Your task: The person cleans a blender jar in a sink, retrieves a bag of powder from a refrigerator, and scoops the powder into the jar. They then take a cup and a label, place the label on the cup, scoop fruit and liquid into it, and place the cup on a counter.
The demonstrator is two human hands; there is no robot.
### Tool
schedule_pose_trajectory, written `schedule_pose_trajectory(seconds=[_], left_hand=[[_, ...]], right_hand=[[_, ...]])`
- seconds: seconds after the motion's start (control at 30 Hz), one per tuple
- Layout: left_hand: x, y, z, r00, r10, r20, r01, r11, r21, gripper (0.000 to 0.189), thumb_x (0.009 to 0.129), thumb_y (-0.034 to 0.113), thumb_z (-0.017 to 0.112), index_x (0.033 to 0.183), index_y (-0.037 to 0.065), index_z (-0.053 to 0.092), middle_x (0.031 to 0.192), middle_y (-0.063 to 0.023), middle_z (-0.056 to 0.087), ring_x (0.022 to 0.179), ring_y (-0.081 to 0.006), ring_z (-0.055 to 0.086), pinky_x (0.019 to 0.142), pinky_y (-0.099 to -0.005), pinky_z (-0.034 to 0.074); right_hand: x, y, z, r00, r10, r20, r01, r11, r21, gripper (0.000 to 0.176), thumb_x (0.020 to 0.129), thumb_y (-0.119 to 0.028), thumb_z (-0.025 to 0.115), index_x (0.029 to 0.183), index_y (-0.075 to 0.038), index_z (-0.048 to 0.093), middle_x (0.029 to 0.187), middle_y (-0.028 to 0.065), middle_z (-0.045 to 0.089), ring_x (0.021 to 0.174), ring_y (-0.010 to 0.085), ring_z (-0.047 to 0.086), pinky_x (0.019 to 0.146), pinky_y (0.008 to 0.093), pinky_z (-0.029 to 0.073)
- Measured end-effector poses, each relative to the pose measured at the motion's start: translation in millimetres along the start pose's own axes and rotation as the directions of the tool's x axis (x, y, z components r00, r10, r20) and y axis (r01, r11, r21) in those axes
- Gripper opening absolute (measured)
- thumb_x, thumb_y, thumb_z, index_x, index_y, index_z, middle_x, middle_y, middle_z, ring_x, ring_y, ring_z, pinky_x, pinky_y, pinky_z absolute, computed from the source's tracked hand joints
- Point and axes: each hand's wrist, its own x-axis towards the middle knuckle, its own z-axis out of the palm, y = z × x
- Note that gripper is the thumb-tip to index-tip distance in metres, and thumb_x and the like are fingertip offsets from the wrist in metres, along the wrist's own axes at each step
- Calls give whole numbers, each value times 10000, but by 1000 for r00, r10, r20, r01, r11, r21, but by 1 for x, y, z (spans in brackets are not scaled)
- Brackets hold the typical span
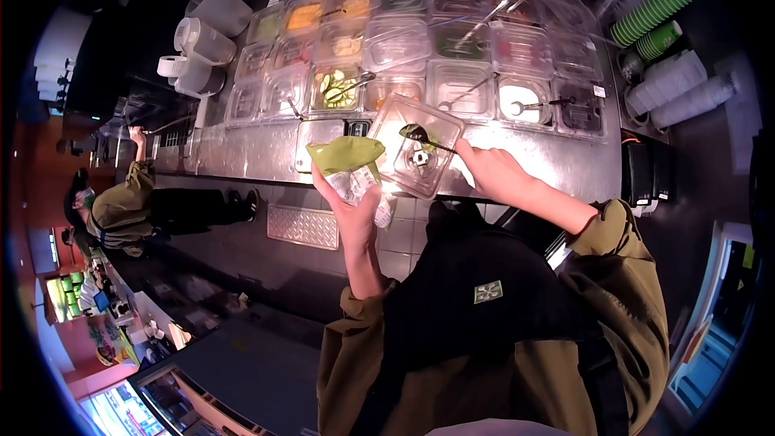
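Near the counter's front edge, my left hand point(349, 208) is closed around a green and white printed bag point(349, 163), held upright. My right hand point(494, 171) grips the handle of a dark spoon point(415, 134), whose bowl is over a clear square container point(440, 125). That container sits tilted at the counter's edge, just right of the bag, with a small amount of something pale and green in it. Behind it, sliced green pieces point(337, 89) fill one clear tub. What the bag contains is hidden.
Rows of clear food tubs point(395, 44) with utensils cover the steel counter point(250, 145). White-lidded pitchers point(202, 40) stand at the left, green stacked cups point(658, 12) at the right. A co-worker point(121, 214) is at the far left. A metal plate point(303, 227) lies on the floor.
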Motion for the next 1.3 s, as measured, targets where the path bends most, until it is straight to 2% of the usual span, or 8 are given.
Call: schedule_pose_trajectory(seconds=[0.17, 0.27, 0.5, 0.63, 0.77, 0.87, 0.97, 1.3], left_hand=[[4, 7, 14, 1000, 7, -27, -7, 1000, -10, 813, 723, -127, 497, 1415, 79, 122, 1315, -129, 361, 1168, -232, 404, 963, -325, 348], [7, -3, 12, 998, -22, -62, 19, 998, -54, 704, 751, -142, 443, 1386, 38, 200, 1256, -139, 435, 1122, -228, 453, 947, -316, 370], [17, -12, 19, 991, -103, -91, 96, 993, -70, 327, 782, -113, 460, 1095, -27, 499, 1073, -148, 565, 959, -195, 555, 834, -271, 449], [21, -23, 22, 997, -53, -51, 50, 997, -55, 216, 794, -65, 506, 986, 32, 524, 988, -119, 602, 716, -161, 594, 519, -237, 477], [24, -22, 29, 996, -70, -62, 72, 997, 23, 148, 740, -119, 468, 792, 14, 507, 902, -138, 572, 872, -218, 561, 795, -314, 474], [26, -24, 31, 997, -68, -26, 70, 996, 55, 164, 715, -136, 430, 730, 25, 463, 853, -124, 557, 825, -203, 544, 782, -312, 469], [33, -33, 28, 991, 110, 72, -117, 988, 104, 129, 774, -84, 457, 718, 32, 453, 834, -101, 543, 641, -167, 542, 515, -251, 468], [38, -26, 28, 972, 95, 217, -140, 970, 201, 162, 726, -100, 392, 618, 19, 410, 687, -68, 461, 581, -128, 424, 523, -232, 382]], right_hand=[[-4, 1, 16, 995, 99, -5, -81, 844, 531, 254, 748, 42, 453, 965, -13, 332, 641, 193, 568, 678, 399, 582, 583, 454, 439], [-10, 0, 20, 980, 131, 151, -195, 451, 871, 143, 838, 18, 415, 930, -39, 322, 653, 138, 587, 435, 181, 460, 400, 305, 344], [-16, -9, 18, 940, 119, 320, -313, -71, 947, 147, 859, 7, 413, 944, -61, 314, 691, 172, 585, 376, 73, 354, 321, 209, 221], [-16, -10, 20, 937, 129, 326, -325, -29, 945, 153, 855, -9, 416, 949, -50, 303, 709, 194, 581, 376, 76, 354, 324, 210, 237], [-19, -7, 24, 957, 75, 281, -271, -113, 956, 179, 844, -23, 431, 951, -38, 289, 718, 199, 576, 386, 77, 358, 326, 218, 252], [-20, -5, 28, 971, 37, 236, -229, -137, 964, 188, 853, -32, 434, 957, -47, 278, 723, 198, 572, 383, 75, 356, 324, 215, 250], [-21, -5, 31, 976, 29, 216, -210, -146, 967, 188, 860, -36, 434, 955, -49, 272, 721, 197, 570, 379, 72, 351, 322, 212, 245], [-21, -4, 30, 975, 48, 215, -208, -115, 971, 167, 861, -17, 420, 940, -31, 274, 673, 200, 567, 354, 71, 346, 312, 220, 249]])
